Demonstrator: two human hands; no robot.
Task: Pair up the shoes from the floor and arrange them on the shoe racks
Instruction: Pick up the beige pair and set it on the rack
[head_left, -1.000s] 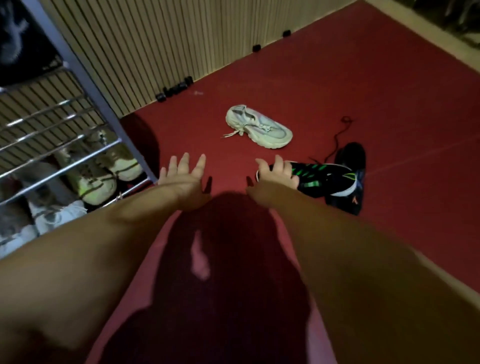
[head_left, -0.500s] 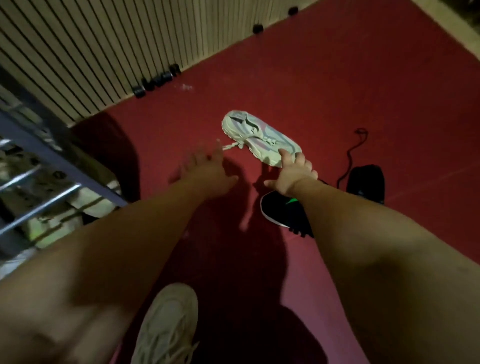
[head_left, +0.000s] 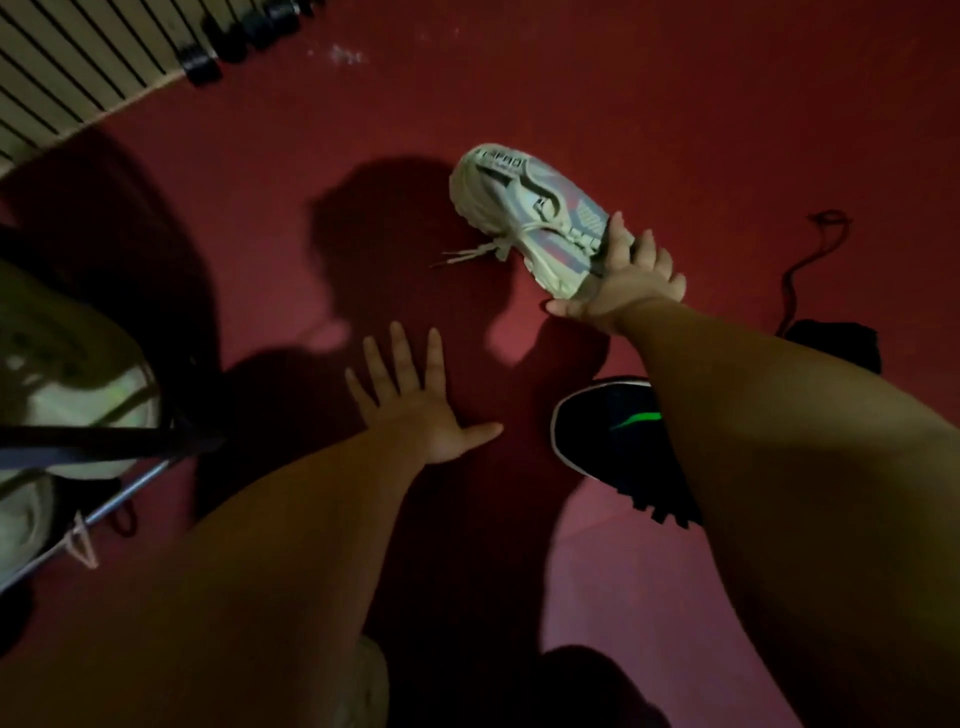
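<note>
head view: the right grip (head_left: 623, 283) pinches the near end of the pale sneaker (head_left: 530, 208), fingers over the sole edge. the shoe is tipped sole-up low over the red floor (head_left: 675, 104), well apart from the shoe rack (head_left: 104, 447) at the left edge. it probably handles light, with a soft upper and a stiff chunky sole (trailing laces may snag), so the collar seems a surer hold. it looks cream, with grey and pinkish sole patches. the left grip (head_left: 415, 410) is spread flat and holds nothing, near a black sneaker (head_left: 608, 431).
</note>
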